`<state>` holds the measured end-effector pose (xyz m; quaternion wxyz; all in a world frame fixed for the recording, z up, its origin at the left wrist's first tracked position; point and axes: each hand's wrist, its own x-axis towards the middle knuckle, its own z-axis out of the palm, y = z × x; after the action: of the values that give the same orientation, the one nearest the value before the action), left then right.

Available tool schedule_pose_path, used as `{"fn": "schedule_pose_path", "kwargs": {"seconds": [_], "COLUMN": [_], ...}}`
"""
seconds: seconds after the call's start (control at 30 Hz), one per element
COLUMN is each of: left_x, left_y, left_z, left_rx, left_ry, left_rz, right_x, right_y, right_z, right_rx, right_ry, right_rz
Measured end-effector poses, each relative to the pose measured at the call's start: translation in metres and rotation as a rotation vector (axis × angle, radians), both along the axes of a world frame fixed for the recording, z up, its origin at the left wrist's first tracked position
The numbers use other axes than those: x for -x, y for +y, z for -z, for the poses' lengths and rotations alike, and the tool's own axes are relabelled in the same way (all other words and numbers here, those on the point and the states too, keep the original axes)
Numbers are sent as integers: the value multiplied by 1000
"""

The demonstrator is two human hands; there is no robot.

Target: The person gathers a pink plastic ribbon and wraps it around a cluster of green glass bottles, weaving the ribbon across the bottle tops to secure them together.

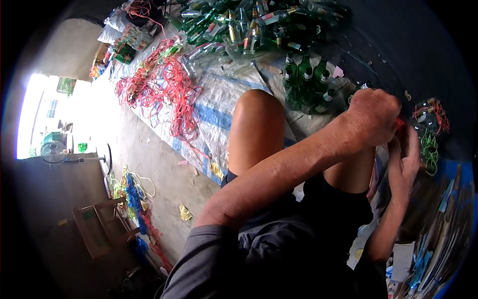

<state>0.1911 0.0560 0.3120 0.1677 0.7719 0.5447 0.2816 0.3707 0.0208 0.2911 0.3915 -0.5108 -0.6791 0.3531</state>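
Observation:
My left arm reaches across my knees to the right side of the head view, where my left hand point(374, 113) is closed in a fist. Just below it, my right hand point(406, 157) has its fingers curled upward and is also closed. A small bright red thing point(400, 122) shows between the two hands; my fingers hide most of it, and I cannot make out its kind. Left of my hands, several green glass bottles point(306, 82) stand upright in a tight group. One more bottle top point(366, 85) shows just behind my left fist.
A heap of loose glass bottles point(244, 27) lies at the back. Tangled red string point(174, 89) spreads over a white and blue woven sheet point(214, 117). Bottles tied with string point(430, 117) stand far right, above stacked flat cardboard point(435, 239). A wooden stool point(102, 226) is at left.

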Motion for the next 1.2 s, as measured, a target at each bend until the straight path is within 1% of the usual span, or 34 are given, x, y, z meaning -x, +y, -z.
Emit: {"fn": "schedule_pose_path", "kwargs": {"seconds": [0.07,0.17,0.2,0.23,0.33,0.37,0.4,0.43,0.47,0.5,0.53,0.63,0.73,0.77,0.87,0.9,1.0,1.03,1.07,1.13,1.17,1.2], "left_x": [7,26,34,43,77,90,101,114,124,135,145,173,192,199,213,215,235,238,242,243,239,240], "left_y": [-5,-9,-8,-8,-9,-12,-14,-17,-18,-19,-20,-17,-20,-20,-26,-29,-25,-22,-20,-15,-16,-13], "left_z": [-5,-14,-5,-5,-9,-17,-27,-38,-40,-39,-37,-35,-25,-18,-15,-16,9,17,22,28,22,24], "left_rx": [-39,51,-31,-8,95,148,192,343,349,341,335,426,400,379,425,417,337,336,313,263,298,291], "left_ry": [-20,-9,-67,-103,-112,-95,-114,-145,-166,-183,-201,-189,-175,-178,-183,-161,-116,-161,-118,-30,-13,-58], "left_rz": [9,74,154,210,323,331,316,262,217,192,167,87,37,62,-1,-38,-16,-24,-16,8,-31,-42], "right_x": [10,6,0,2,-3,-5,-6,-6,-3,1,3,12,24,26,32,33,36,40,42,41,41,41], "right_y": [1,3,3,2,8,11,15,18,22,27,33,46,59,63,75,82,98,99,101,107,112,115], "right_z": [-11,-17,-17,-20,-36,-39,-41,-41,-40,-36,-35,-35,-27,-24,-14,-3,15,19,24,34,41,47], "right_rx": [37,88,105,15,22,28,35,44,53,-10,8,46,-51,-52,1,-31,-26,-23,20,102,105,96], "right_ry": [42,35,16,32,-10,-1,23,48,74,95,86,39,-19,-22,0,41,22,22,7,-22,-1,21], "right_rz": [-6,-59,-76,-76,-122,-123,-124,-129,-134,-137,-136,-119,-121,-136,-150,-165,-217,-228,-245,-272,-315,-336]}}
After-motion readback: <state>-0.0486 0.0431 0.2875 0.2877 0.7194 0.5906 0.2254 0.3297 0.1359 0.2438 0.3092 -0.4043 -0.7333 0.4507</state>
